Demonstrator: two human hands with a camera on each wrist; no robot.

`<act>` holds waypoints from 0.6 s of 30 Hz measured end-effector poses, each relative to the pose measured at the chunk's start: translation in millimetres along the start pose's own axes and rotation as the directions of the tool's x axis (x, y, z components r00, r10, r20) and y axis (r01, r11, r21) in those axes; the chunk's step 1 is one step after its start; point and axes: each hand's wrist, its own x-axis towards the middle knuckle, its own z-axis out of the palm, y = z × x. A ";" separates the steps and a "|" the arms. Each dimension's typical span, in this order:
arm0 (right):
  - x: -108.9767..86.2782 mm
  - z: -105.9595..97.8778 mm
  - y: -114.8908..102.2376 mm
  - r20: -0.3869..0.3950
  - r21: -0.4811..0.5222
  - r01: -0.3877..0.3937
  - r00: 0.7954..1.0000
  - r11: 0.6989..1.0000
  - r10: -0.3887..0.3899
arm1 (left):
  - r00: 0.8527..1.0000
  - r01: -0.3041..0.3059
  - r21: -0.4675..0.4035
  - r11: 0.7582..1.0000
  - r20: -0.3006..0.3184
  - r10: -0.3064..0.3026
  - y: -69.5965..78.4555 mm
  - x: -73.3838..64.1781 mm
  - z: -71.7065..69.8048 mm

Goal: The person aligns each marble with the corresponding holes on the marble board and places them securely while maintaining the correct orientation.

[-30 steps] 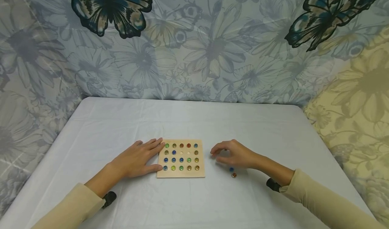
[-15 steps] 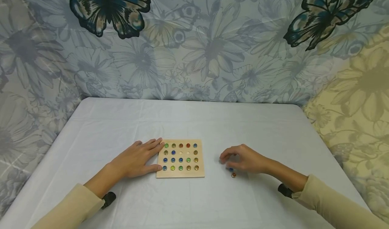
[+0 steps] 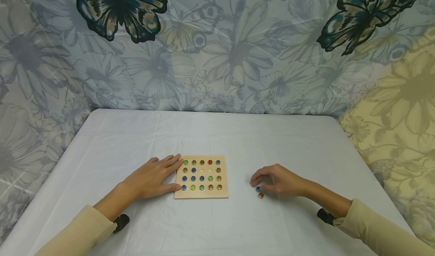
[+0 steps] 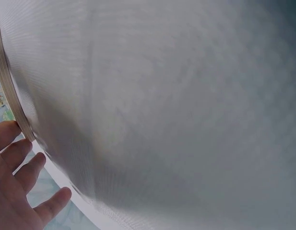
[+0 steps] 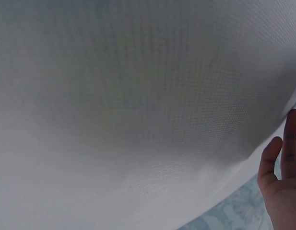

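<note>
In the head view a square wooden board lies on the white cloth, with rows of coloured glass marbles in its hollows. Two hollows in its second row from the back hold no marble. My left hand lies flat with spread fingers, its thumb and fingertips on the board's left edge. Right of the board, my right hand hovers with bent fingers and a gap between thumb and forefinger. Its thumb tip is right at a loose blue marble. A reddish-brown marble sits just in front of that one.
A white cloth covers the table, whose far edge meets a hanging fabric printed with flowers and butterflies. Yellow patterned fabric hangs at the right. A dark wrist camera sits under the right sleeve, another under the left.
My right hand has moved to the right and a little nearer, from beside the board to the two loose marbles. My left hand and the board have stayed in place.
</note>
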 end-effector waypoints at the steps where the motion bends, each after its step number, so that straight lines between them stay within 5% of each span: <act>1: -0.3 0.0 0.2 0.000 0.001 0.001 1.000 1.000 -0.001 | 1.000 0.000 0.000 1.000 0.000 0.000 -0.1 0.1 0.1; 18: 0.7 3.9 4.0 -0.031 -0.024 0.016 0.999 1.000 -0.016 | 1.000 0.005 -0.004 1.000 0.007 -0.005 -2.7 0.6 2.2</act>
